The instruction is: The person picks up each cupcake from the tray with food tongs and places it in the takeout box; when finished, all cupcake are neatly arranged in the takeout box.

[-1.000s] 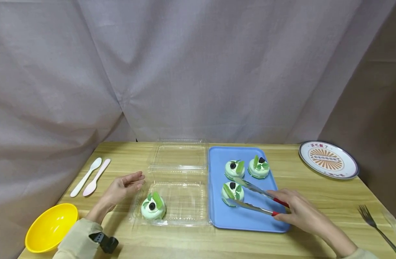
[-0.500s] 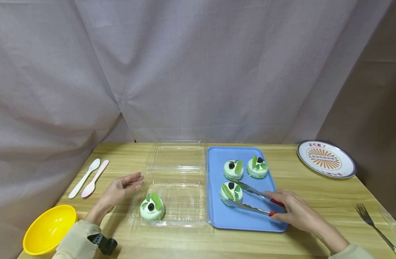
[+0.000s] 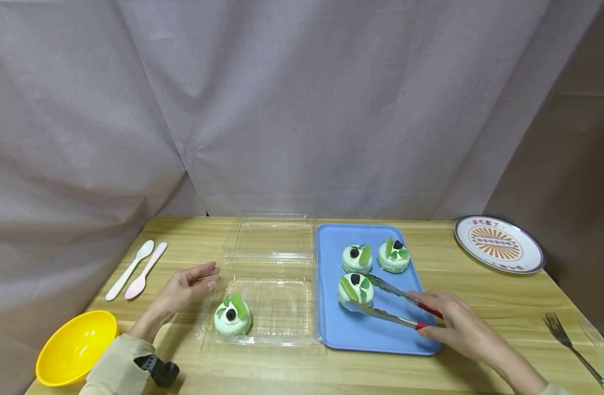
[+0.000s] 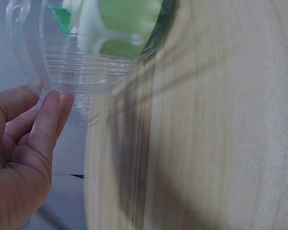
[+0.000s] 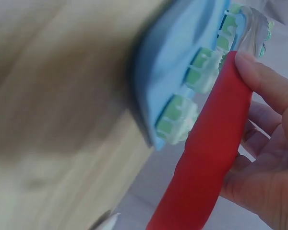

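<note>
My right hand [image 3: 457, 325] grips metal tongs [image 3: 388, 317] by their red handles [image 5: 206, 153]. The tongs' arms close round the front cake [image 3: 348, 299] on the blue tray [image 3: 380, 337], a pale green cream cake with a dark berry and green leaf pieces. Two similar cakes, one [image 3: 357, 259] at the back left and one [image 3: 393, 257] at the back right, sit behind it. My left hand [image 3: 183, 288] has its fingertips right at the left rim of an open clear plastic box [image 3: 284, 307]. Another green cake [image 3: 232, 321] sits in the box's front left corner.
A yellow bowl [image 3: 77, 348] stands at the front left, with a white spoon [image 3: 129, 271] and a pink spoon [image 3: 145, 271] behind it. A patterned plate [image 3: 499, 244] lies at the back right and a fork [image 3: 570, 345] at the front right. The box's lid [image 3: 274, 238] lies folded back.
The tongs have closed in on the front cake, and that cake has shifted up slightly. My left hand has stayed beside the box.
</note>
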Available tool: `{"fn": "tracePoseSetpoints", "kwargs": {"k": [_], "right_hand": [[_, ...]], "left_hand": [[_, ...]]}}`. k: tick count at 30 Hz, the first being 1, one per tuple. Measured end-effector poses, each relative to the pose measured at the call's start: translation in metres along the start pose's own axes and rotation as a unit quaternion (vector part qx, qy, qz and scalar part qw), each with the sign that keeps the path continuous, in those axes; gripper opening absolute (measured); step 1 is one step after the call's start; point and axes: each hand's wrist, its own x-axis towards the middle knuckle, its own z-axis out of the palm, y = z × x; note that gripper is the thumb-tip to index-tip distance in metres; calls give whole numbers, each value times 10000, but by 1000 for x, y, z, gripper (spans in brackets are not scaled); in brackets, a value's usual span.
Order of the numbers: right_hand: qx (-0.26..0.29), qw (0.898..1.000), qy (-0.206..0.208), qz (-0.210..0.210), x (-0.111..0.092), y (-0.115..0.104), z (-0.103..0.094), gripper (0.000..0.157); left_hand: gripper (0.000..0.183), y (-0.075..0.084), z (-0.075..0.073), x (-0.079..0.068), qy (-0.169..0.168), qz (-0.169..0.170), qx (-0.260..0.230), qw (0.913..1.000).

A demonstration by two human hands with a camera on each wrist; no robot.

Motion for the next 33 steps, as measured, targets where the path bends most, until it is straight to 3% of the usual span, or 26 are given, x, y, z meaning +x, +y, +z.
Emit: {"fn": "tracePoseSetpoints", "kwargs": {"k": [7, 13, 19, 26, 33], "right_hand": [[343, 9994, 33, 34, 23, -24, -9, 60], [712, 9970, -153, -261, 58, -58, 4, 59], [618, 9942, -526, -703, 95, -87, 22, 58], [455, 9891, -1211, -704, 123, -107, 38, 59], [167, 9865, -1301, -983, 140, -115, 48, 54]], "left_hand": [[56, 2, 1, 0, 15, 44, 59, 10000], [55, 0, 1, 1, 36, 23, 61, 10000], [56, 1, 1, 1, 96, -60, 178, 9998], [56, 0, 1, 2, 190, -183, 372, 9990], [56, 1, -1, 2, 156, -176, 352, 9991]]}}
